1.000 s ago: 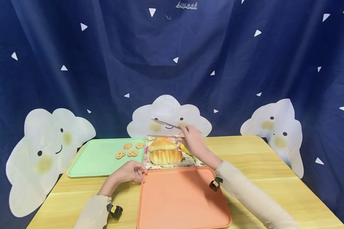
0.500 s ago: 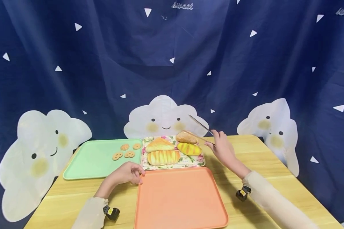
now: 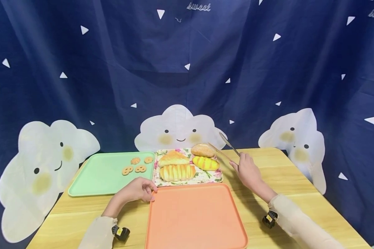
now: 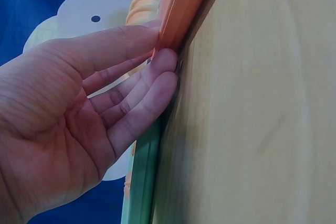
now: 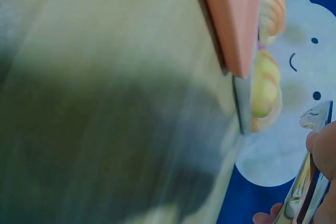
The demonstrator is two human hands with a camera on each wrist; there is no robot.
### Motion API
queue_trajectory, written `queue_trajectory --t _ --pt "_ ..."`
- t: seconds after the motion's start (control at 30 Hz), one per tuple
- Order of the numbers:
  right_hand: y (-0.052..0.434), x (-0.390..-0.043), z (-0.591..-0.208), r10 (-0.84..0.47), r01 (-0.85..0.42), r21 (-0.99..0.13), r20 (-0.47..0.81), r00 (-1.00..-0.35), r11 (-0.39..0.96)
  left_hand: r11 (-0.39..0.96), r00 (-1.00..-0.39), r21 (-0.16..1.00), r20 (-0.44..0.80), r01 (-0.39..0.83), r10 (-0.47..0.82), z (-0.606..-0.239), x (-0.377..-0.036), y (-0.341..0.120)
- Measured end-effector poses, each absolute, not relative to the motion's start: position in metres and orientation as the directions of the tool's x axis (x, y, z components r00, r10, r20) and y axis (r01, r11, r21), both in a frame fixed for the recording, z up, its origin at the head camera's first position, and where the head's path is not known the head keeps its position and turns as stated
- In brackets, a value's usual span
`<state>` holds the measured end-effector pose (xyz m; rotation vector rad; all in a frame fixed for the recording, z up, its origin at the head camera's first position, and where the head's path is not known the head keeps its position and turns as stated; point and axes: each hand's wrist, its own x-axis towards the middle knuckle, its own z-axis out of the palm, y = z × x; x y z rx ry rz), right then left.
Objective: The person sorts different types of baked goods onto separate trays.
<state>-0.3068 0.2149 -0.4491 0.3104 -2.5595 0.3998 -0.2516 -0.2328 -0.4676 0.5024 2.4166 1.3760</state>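
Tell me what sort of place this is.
Probably a staged tabletop set rather than a real bakery: a wooden table stands before a navy curtain printed with smiling clouds, with breads on a floral tray and the right hand holding metal tongs.

In the right wrist view the desk is smeared with blur, the right hand and its tongs are cut off by the picture's edge.
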Motion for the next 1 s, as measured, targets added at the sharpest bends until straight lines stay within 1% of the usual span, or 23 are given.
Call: queue_trajectory --t 0.07,0.13,0.33,0.57,0.83,1.0 --pt "0.215 -0.306 -0.452 -0.123 -0.270 -0.227 0.508 -0.852 0.936 0.474 -0.888 0.868 -0.095 0.147 0.450 -0.468 -0.252 -0.232" --pt "0.214 -0.305 -0.456 -0.114 -0.252 -0.215 0.504 -0.856 0.944 0.475 -0.886 0.867 -0.094 0.151 0.454 -0.467 -0.252 -0.232" --pt "0.212 -0.304 -0.463 -0.134 -0.245 -0.119 0.578 -0.805 0.962 0.489 -0.883 0.856 -0.092 0.165 0.459 -0.466 -0.250 -0.232" --pt "0.214 -0.305 -0.464 -0.117 -0.220 -0.097 0.609 -0.784 0.971 0.485 -0.884 0.859 -0.089 0.164 0.458 -0.466 -0.251 -0.232" --pt "0.217 -0.304 -0.469 -0.093 -0.185 -0.118 0.542 -0.835 0.976 0.485 -0.882 0.856 -0.079 0.179 0.465 -0.466 -0.252 -0.232" --pt "0.220 -0.304 -0.469 -0.072 -0.170 -0.162 0.485 -0.872 0.972 0.485 -0.881 0.855 -0.074 0.186 0.467 -0.467 -0.252 -0.233"
